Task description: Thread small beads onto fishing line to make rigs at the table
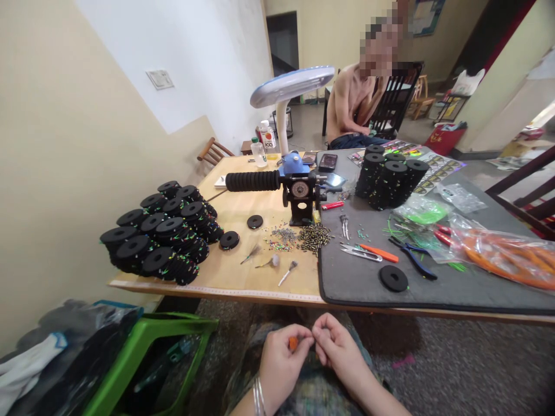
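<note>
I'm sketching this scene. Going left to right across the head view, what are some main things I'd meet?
Stacked black discs → left hand → right hand → black disc on the grey mat → bagged orange bundle.

The light is moderate and quite even; the wall at upper left is the brightest large surface, while the doorway and parts of the floor are dark; shadows on the table are soft; small glints lie on the plastic bag; the left hand and the right hand are well visible, though fine detail between them is lost; the edges look stretched and softer; coarse squares cover the person's head.
</note>
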The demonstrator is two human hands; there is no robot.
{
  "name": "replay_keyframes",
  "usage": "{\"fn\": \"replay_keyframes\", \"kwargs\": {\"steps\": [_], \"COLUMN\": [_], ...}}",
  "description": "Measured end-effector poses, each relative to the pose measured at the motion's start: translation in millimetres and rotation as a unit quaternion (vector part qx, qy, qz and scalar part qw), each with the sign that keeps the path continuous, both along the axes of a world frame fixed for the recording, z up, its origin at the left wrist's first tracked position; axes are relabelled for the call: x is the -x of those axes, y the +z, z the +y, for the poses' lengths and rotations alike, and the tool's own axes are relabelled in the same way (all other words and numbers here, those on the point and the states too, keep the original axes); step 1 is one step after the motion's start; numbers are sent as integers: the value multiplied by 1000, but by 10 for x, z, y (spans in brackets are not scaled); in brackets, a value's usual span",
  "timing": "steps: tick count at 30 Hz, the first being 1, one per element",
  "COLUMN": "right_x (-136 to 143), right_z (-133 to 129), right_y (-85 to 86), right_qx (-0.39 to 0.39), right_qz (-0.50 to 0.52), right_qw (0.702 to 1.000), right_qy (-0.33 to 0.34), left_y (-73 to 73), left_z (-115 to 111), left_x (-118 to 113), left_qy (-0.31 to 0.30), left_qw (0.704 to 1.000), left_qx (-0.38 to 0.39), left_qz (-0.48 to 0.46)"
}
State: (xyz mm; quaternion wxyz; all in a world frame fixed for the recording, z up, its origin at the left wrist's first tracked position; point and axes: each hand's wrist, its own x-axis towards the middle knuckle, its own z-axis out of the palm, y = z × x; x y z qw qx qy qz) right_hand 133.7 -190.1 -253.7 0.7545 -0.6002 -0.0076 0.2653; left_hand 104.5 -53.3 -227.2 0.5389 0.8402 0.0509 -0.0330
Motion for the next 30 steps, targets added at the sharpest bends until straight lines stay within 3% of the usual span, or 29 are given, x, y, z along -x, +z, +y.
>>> {"fn": "replay_keyframes", "kwargs": {"steps": [5, 8, 13, 15, 18, 23, 26, 30], "right_x": [-8, 10, 47, 62, 83, 104, 104, 94], "right_z": [-42, -41, -26, -26, -35, -59, -77, -109], "right_y": [23, 1, 30, 69, 112, 134, 133, 120], "right_qx": [35, 74, 128, 140, 155, 166, 177, 177], "right_qz": [-5, -20, -55, -71, -100, -134, -146, -138], "right_qw": [997, 993, 987, 984, 979, 973, 969, 973], "right_qy": [62, 93, 82, 81, 82, 83, 88, 62], "left_y": [74, 121, 153, 138, 99, 90, 129, 156], "left_z": [61, 108, 192, 203, 182, 128, 147, 275], "left_x": [-22, -32, -60, -81, -115, -146, -172, -225], "left_qy": [13, 15, 43, 70, 124, 197, 223, 268], "left_qw": [1000, 999, 994, 995, 971, 845, 799, 802], "left_qx": [24, 1, -52, 8, 205, 494, 550, 532], "left_qz": [-7, -31, -81, -71, -9, 68, 91, 42]}}
